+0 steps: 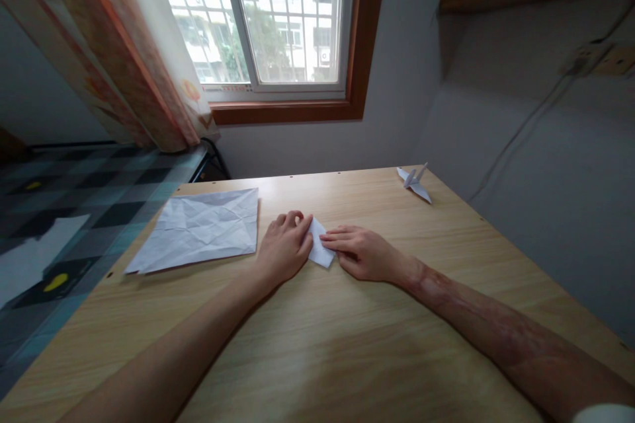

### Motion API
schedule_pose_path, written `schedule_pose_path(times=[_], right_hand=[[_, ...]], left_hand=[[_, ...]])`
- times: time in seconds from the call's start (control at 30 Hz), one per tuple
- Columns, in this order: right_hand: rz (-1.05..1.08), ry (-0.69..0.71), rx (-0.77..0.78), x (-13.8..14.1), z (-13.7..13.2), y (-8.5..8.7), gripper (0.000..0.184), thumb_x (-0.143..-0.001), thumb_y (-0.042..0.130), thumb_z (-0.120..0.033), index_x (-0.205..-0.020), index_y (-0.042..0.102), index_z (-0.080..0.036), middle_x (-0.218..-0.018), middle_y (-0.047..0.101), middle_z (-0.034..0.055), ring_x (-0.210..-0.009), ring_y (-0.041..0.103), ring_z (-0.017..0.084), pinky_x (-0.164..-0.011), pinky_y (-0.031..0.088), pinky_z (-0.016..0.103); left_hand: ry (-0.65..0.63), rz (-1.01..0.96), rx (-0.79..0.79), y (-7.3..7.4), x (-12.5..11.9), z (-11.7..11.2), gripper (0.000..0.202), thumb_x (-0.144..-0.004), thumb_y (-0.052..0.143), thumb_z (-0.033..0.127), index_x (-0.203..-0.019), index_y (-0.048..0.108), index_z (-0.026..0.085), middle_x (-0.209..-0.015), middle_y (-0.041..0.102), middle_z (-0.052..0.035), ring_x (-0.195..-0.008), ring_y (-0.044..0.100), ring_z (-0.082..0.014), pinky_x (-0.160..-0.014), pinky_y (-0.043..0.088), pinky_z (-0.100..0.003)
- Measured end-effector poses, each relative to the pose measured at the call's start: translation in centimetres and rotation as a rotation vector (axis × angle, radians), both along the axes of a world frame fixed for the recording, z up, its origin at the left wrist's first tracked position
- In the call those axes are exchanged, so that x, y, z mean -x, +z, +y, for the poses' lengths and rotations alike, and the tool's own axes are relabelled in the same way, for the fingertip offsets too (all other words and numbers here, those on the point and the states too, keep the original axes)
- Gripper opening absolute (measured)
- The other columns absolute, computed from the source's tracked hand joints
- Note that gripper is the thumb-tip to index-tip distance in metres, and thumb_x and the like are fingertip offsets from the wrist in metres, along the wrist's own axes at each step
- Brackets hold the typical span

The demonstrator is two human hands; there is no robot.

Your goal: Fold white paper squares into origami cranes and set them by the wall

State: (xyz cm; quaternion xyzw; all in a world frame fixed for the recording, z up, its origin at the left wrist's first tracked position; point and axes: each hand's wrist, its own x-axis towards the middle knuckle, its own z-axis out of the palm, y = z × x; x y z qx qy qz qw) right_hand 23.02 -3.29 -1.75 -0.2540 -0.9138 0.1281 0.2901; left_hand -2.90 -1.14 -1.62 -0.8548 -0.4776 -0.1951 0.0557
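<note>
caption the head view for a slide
Left hand grips and right hand presses folded paper on a table, creased sheet alongside.

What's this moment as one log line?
left hand on folded paper; right hand on same; creased sheet left; paper crane far right

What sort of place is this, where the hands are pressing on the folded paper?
Probably a bedroom at home: a wooden desk stands against the wall below a window with a patterned curtain, and what looks like a bed with a checked cover lies beside it.
</note>
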Motion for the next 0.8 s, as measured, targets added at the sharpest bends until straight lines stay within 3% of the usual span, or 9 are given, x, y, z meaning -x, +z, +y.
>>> schedule_pose_path(times=[0.2, 0.33, 0.47, 0.57, 0.67, 0.8], right_hand=[[-0.022, -0.062, -0.051, 0.13, 0.28, 0.01, 0.049, -0.095, 0.066, -0.013, -0.142, 0.076, -0.022, -0.148, 0.075, 0.0121, -0.135, 0.073, 0.03, -0.125, 0.053, 0.051], [-0.017, -0.079, -0.06, 0.01, 0.45, -0.07, 0.047, -0.095, 0.066, -0.013, -0.141, 0.077, -0.021, -0.148, 0.075, 0.0121, -0.136, 0.073, 0.029, -0.125, 0.053, 0.05], [-0.001, -0.076, -0.067, -0.05, 0.42, -0.04, 0.044, -0.096, 0.066, -0.013, -0.138, 0.078, -0.019, -0.146, 0.076, 0.013, -0.134, 0.073, 0.029, -0.122, 0.056, 0.049], [0.002, -0.077, -0.075, -0.04, 0.38, 0.01, 0.044, -0.095, 0.066, -0.012, -0.137, 0.078, -0.019, -0.145, 0.076, 0.0128, -0.134, 0.073, 0.029, -0.122, 0.056, 0.049], [0.005, -0.08, -0.077, -0.01, 0.37, 0.03, 0.045, -0.095, 0.067, -0.012, -0.138, 0.078, -0.021, -0.145, 0.076, 0.0115, -0.135, 0.073, 0.028, -0.122, 0.056, 0.049], [0.013, -0.079, -0.072, 0.0, 0.36, 0.02, 0.044, -0.096, 0.067, -0.013, -0.138, 0.078, -0.022, -0.145, 0.076, 0.0111, -0.134, 0.073, 0.028, -0.122, 0.056, 0.05]], left_hand=[[0.07, -0.158, -0.019, 0.26, 0.33, 0.01, 0.025, -0.101, 0.066, 0.043, -0.11, 0.07, 0.02, -0.127, 0.071, -0.0155, -0.114, 0.065, -0.0354, -0.102, 0.052, -0.052], [0.077, -0.275, 0.011, 0.13, 0.6, 0.37, 0.023, -0.094, 0.074, 0.043, -0.098, 0.067, 0.022, -0.122, 0.073, -0.0131, -0.109, 0.068, -0.0327, -0.099, 0.053, -0.049], [0.077, -0.36, 0.084, 0.15, 0.68, 0.68, 0.017, -0.09, 0.074, 0.036, -0.092, 0.064, 0.023, -0.093, 0.074, -0.0064, -0.09, 0.068, -0.0275, -0.085, 0.053, -0.042], [0.051, -0.433, 0.163, 0.39, 0.65, 0.52, 0.015, -0.091, 0.073, 0.035, -0.091, 0.063, 0.023, -0.084, 0.071, -0.003, -0.079, 0.067, -0.0235, -0.074, 0.051, -0.036], [-0.012, -0.491, 0.231, 0.57, 0.61, 0.21, 0.015, -0.094, 0.07, 0.035, -0.101, 0.064, 0.023, -0.089, 0.074, -0.0019, -0.071, 0.068, -0.0197, -0.067, 0.051, -0.033], [-0.1, -0.467, 0.109, 0.49, 0.4, -0.12, 0.02, -0.097, 0.071, 0.033, -0.112, 0.063, 0.023, -0.102, 0.078, -0.0045, -0.088, 0.075, -0.0227, -0.081, 0.057, -0.037]])
